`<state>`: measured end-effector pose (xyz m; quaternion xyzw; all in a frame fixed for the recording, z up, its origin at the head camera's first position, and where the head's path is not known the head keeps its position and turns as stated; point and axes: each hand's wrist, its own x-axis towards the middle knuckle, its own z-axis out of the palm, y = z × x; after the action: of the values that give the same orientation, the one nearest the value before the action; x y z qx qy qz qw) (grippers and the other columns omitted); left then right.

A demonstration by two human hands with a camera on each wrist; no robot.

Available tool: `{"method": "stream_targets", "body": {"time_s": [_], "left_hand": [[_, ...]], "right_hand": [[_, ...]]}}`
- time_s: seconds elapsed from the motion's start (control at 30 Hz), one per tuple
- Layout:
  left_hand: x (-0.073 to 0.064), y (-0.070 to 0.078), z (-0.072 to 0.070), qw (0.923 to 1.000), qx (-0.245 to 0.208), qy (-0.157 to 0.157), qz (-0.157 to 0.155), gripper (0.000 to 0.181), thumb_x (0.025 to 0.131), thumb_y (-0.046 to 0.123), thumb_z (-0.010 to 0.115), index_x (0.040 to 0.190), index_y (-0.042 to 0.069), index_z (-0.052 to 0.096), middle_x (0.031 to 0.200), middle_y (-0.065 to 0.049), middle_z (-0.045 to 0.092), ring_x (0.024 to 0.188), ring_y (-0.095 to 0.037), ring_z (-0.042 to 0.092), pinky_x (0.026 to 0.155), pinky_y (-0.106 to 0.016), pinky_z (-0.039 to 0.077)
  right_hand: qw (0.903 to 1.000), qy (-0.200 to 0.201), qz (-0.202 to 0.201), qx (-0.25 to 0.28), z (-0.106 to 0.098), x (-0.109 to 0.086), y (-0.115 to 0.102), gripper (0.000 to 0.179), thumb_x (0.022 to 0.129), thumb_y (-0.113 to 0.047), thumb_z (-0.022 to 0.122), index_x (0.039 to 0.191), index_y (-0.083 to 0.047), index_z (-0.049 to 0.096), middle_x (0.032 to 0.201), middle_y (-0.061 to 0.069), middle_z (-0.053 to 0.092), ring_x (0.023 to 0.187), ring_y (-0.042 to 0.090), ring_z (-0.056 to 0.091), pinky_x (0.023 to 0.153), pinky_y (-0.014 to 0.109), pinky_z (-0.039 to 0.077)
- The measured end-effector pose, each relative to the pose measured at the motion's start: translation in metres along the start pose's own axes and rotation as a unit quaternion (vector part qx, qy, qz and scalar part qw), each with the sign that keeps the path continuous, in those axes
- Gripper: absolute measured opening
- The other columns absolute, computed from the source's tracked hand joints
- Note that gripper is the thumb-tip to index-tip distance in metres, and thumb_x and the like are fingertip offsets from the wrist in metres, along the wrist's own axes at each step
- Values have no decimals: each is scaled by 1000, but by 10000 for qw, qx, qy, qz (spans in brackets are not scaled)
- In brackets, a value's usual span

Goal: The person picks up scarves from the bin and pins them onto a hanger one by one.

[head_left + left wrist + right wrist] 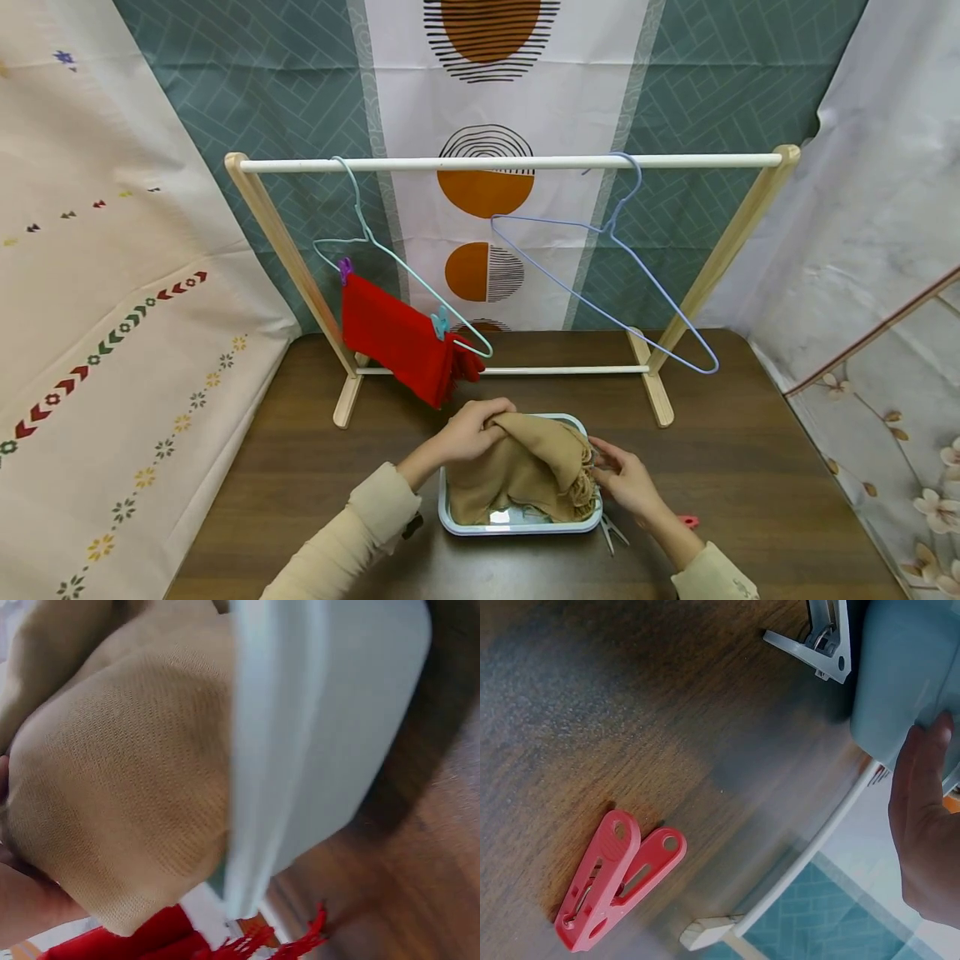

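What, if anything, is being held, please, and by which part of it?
The tan cloth is held in the left grip, by its upper-left edge in the head view. Whether the right grip holds anything cannot be told.

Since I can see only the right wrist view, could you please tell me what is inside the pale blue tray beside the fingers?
Observer: The head view shows a tan fringed scarf, bunched up and covering much of the inside of the pale blue tray.
Operator: Thank you; could you say whether anything is holding it?
Observer: Yes, the left hand grips it on the tray's left side.
Operator: And would you mind telling me whether something is hung up nearby?
Observer: A red fringed scarf hangs from the mint-green hanger.
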<state>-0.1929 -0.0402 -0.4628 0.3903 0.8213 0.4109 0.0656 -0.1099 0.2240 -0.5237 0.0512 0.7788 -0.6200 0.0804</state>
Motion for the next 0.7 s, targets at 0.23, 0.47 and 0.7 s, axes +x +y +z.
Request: {"method": "stream_targets", "body": {"time_s": [0.23,0.47,0.7], "left_hand": [[-4,17,-11,10000,4,47,58,15,85,2,56,94,13,61,82,4,59,70,-7,50,63,-22,43],[-5,38,-28,9989,291,356,89,16,84,4,57,95,15,62,83,5,60,71,-8,51,63,-23,43],[-3,56,-42,9982,350,463,115,17,84,3,56,96,13,62,83,4,59,72,-9,50,63,-23,43]], "right_hand": [[9995,111,-118,-262,0,1,-1,48,81,9,54,127,10,45,97,20,62,79,14,58,61,25,49],[9984,304,-105,-468,1,0,-3,45,81,9,56,124,13,46,98,19,62,85,18,57,64,22,47],[9990,217,-90,-374,0,-1,-3,48,78,11,54,125,14,44,100,22,61,83,17,58,62,24,48]]}}
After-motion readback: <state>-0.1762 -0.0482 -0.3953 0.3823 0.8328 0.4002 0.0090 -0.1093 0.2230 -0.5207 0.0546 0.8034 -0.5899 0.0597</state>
